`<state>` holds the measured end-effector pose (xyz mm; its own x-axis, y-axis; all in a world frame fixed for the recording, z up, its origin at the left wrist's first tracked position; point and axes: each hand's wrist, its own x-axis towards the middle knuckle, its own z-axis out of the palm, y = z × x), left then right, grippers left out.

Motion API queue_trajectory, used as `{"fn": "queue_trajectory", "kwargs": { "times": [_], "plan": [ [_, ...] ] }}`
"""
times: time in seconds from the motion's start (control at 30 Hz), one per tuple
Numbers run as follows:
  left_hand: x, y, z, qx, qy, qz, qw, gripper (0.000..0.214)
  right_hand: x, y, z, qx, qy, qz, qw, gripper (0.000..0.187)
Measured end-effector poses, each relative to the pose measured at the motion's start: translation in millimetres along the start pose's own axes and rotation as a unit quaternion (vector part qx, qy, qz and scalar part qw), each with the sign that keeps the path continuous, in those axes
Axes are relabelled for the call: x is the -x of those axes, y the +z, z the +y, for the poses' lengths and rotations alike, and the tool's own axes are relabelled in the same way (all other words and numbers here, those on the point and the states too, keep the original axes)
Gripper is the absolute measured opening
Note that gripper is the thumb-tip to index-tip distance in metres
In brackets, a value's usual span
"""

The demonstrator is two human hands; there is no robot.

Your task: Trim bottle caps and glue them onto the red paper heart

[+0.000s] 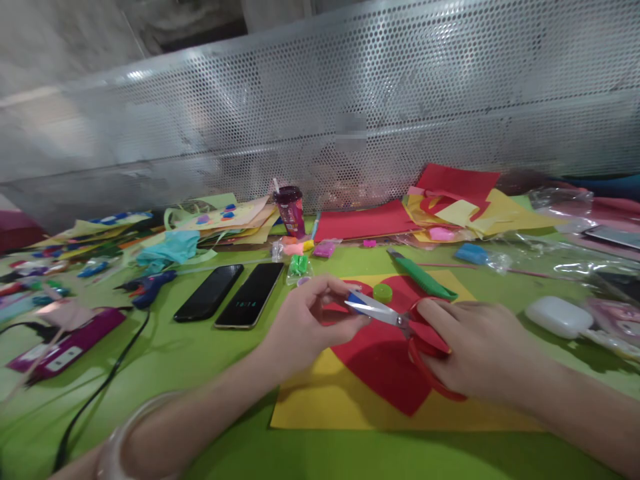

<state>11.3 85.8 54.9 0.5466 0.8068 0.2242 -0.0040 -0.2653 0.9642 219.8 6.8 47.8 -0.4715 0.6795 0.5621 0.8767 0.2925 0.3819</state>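
My right hand [487,340] grips red-handled scissors [383,312] by the loops, blades pointing left. My left hand [305,323] pinches a small blue piece [355,300] between thumb and fingers; the blades lie against it. What the blue piece is made of I cannot tell. Below both hands, a red heart shape [385,377] rests on a yellow sheet [310,403]. A round green piece [383,293] sits at the heart's upper part, just beyond the blades. A green utility knife [423,277] lies across the sheet's far edge.
Two phones [253,297] lie left of the sheet. Further left are a purple power strip [70,347], its black cable and a blue glue gun [153,288]. A lidded cup [290,212] and red paper [365,221] stand behind. A white earbud case [559,316] is at right.
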Motion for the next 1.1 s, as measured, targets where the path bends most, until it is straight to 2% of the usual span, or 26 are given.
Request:
{"fn": "queue_trajectory", "kwargs": {
  "times": [0.67,0.9,1.1],
  "plan": [
    [4,0.5,-1,0.037,0.031,0.005,0.999,0.025,2,1,-3,-0.008,0.016,0.023,1.0,0.021],
    [3,1.8,4,0.04,0.019,0.001,0.999,0.024,4,1,-4,-0.099,0.061,-0.006,0.993,0.019],
    [3,3.3,7,0.056,0.017,0.005,0.998,0.025,9,6,-8,-0.197,0.099,0.003,0.975,0.016]
  ]
}}
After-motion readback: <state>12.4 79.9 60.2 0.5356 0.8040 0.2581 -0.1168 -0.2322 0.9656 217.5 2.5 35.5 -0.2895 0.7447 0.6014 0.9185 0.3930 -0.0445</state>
